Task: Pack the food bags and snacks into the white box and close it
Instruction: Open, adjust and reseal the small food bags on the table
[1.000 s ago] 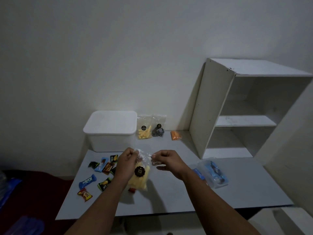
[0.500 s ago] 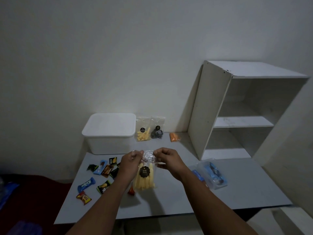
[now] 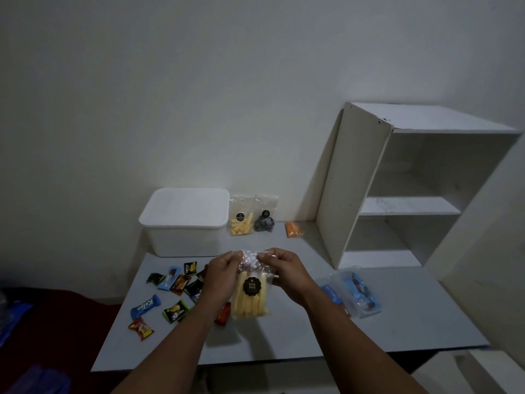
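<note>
Head view: left hand (image 3: 224,273) & right hand (image 3: 287,273) both pinch the crumpled top of a clear plastic bag of pale yellow snack sticks w/ a round black label (image 3: 250,297). Fingers curled on the film from either side; bag hangs upright above the grey tabletop (image 3: 312,331), not resting on it.

Handling, my read: bag is light, film soft and crinkly, prob slippery. Sticks inside look brittle, so don't squeeze the body. Best hold is where the hands are now, on the gathered neck, or flat under the bottom when lowering in.

Just behind/left of the left hand, a scatter of small wrapped snacks in blue, green, orange and red foil (image 3: 170,297), some touching each other. One red-orange piece (image 3: 223,314) sits just beside the bag's lower corner, partly hidden by the forearm.

Right of the right hand: clear plastic pack w/ blue items inside (image 3: 356,291), near the table's right part.

Far back-left: white plastic box w/ its lid on (image 3: 184,220), against the wall. Lid must come off before anything goes in. Beside it, touching or nearly so, two more clear food bags, one w/ yellow sticks (image 3: 241,223), one w/ dark contents (image 3: 264,221); an orange packet (image 3: 294,230) near those.

White open shelf unit (image 3: 397,189) stands on the table's right rear.

Room: bare tabletop between hands and box, so path fwd looks free. Front table edge is close under the forearms; snacks at left lie near the left edge, could get swept off.
</note>
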